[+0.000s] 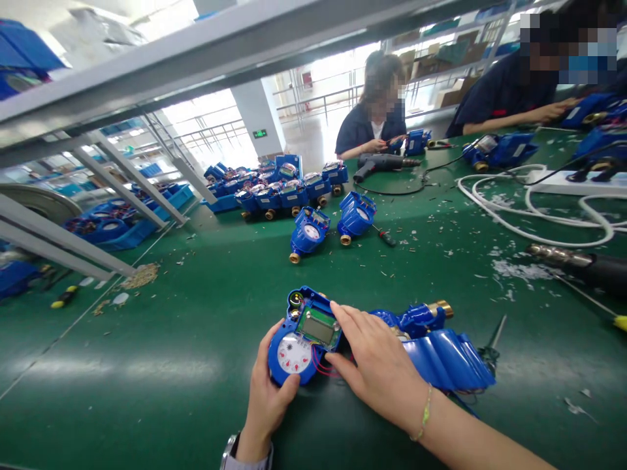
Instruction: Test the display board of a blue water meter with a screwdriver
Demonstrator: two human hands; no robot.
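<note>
A blue water meter (pixel 316 370) faces up near the front of the green bench, its round white dial beside a housing with a circuit board and small grey display (pixel 321 328). My left hand (pixel 268 385) wraps the dial's left side, thumb on the lower rim. At the housing's right edge, my right hand (pixel 377 356) grips with fingers above and thumb below. Thin red wires (pixel 326 369) loop out under my right thumb. Just right of that hand lie another blue meter with a brass end (pixel 441 309) and blue covers (pixel 448 359), partly hidden by my hand.
Two blue meters (pixel 309 232) stand ahead, with several more clustered behind. A heat gun (pixel 385 164), white cable (pixel 529 236) and power strip (pixel 582 183) lie farther off. Another hot-air tool (pixel 582 264) is at right. Shelf posts (pixel 147 196) rise at left. Two people work across the bench.
</note>
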